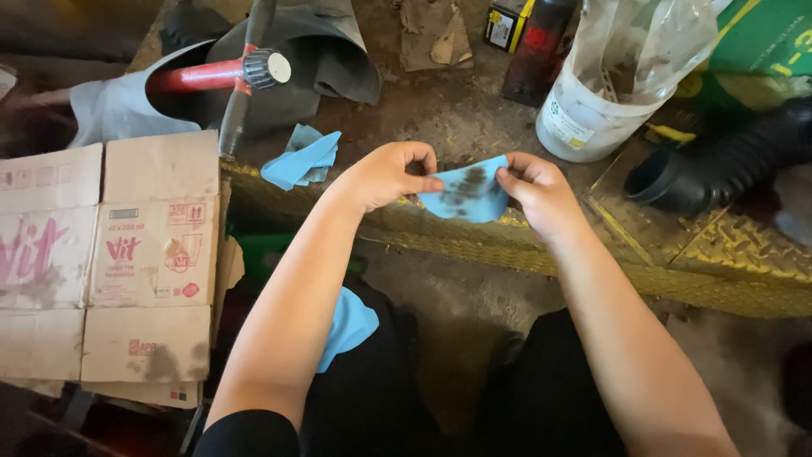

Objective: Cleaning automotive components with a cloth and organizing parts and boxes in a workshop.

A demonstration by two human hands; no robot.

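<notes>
- Left hand (385,175) is curled, thumb and fingertips pinching the left edge of the blue sheet (465,193).
- Right hand (537,190) pinches the right edge the same way, fingers folded in.
- The sheet hangs stretched between both hands, over the yellow ledge (719,254), bowed down in the middle.
- It's light blue, smudged with dark grey patches across its face.
- A crumpled blue rag (302,158) lies on the ledge, near the left hand.
- Another blue piece (351,326) sits on the lap, under the left forearm.
- Flattened cardboard (110,262) lies off to the left.
- Behind: a red-handled tool (222,74), a white tub (584,114) lined with a clear bag, a black ribbed hose (719,161).
- Nothing stands between the hands and the sheet.
</notes>
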